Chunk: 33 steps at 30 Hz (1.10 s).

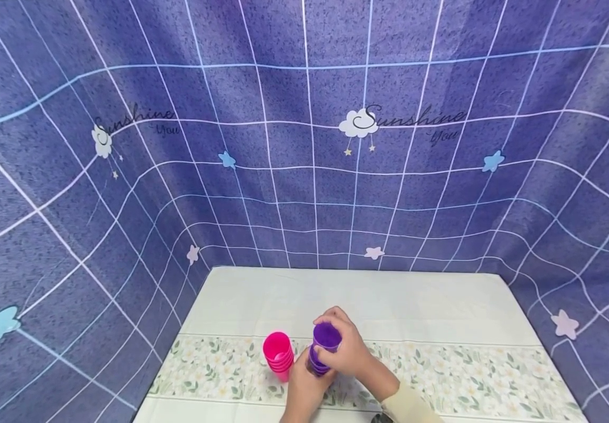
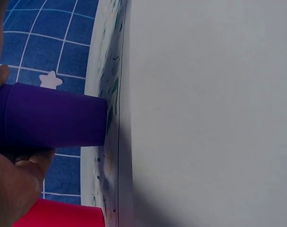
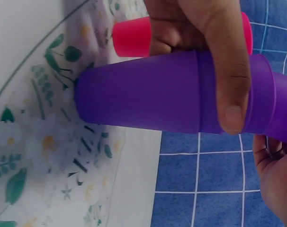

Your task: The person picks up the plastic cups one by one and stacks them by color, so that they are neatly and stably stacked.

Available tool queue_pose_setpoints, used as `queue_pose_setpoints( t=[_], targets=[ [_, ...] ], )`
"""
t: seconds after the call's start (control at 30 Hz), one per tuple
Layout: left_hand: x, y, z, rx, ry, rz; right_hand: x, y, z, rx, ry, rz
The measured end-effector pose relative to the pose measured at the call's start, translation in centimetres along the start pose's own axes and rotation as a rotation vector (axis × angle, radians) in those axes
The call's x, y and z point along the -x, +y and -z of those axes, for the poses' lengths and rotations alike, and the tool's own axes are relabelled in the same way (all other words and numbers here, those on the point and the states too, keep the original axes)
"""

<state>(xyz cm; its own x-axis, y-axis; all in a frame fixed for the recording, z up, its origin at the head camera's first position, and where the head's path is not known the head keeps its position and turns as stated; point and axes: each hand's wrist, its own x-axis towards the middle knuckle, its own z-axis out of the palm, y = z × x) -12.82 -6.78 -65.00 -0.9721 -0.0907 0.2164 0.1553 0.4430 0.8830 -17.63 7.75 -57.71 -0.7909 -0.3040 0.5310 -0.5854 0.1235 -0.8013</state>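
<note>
A stack of purple plastic cups (image 1: 327, 337) stands roughly upright between my hands. My left hand (image 1: 306, 385) grips the lower part of the stack; its thumb (image 3: 232, 101) crosses the cups in the right wrist view. With thumb and fingers round its rim, my right hand (image 1: 350, 349) holds the topmost purple cup (image 3: 286, 106). The lowest purple cup (image 2: 58, 116) has its base at or near the cloth; contact cannot be told. Just left of my left hand is a stack of bright pink cups (image 1: 278, 352), mouths up.
A white cloth with a floral band (image 1: 219, 367) covers the table. Blue-purple grid curtains (image 1: 304, 176) enclose it at the back and both sides. A small dark object (image 1: 382, 418) shows below the right sleeve (image 1: 410, 405).
</note>
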Motion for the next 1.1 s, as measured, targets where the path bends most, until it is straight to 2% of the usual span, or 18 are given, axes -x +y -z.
queue_pose_setpoints(
  t=[0.13,0.23,0.33,0.63,0.97,1.1],
  targets=[
    [0.0,-0.3,-0.1,0.024,0.005,-0.062,0.6,0.6,-0.5,0.016,-0.033,-0.013],
    [0.1,-0.6,-0.1,0.038,0.011,-0.088,0.9,1.0,-0.8,0.061,-0.051,0.02],
    [0.1,-0.8,-0.2,0.036,0.017,-0.085,1.2,1.1,-0.9,0.097,-0.054,0.043],
    [-0.2,0.0,-0.2,0.028,0.011,-0.083,1.8,0.7,-0.7,0.195,-0.059,0.016],
    [-1.0,0.4,-1.1,0.003,0.026,-0.075,2.0,0.9,-0.5,0.251,0.019,-0.016],
    [-1.2,0.6,-1.3,0.018,0.008,-0.044,2.0,1.0,-0.1,0.289,0.018,-0.022]
  ],
)
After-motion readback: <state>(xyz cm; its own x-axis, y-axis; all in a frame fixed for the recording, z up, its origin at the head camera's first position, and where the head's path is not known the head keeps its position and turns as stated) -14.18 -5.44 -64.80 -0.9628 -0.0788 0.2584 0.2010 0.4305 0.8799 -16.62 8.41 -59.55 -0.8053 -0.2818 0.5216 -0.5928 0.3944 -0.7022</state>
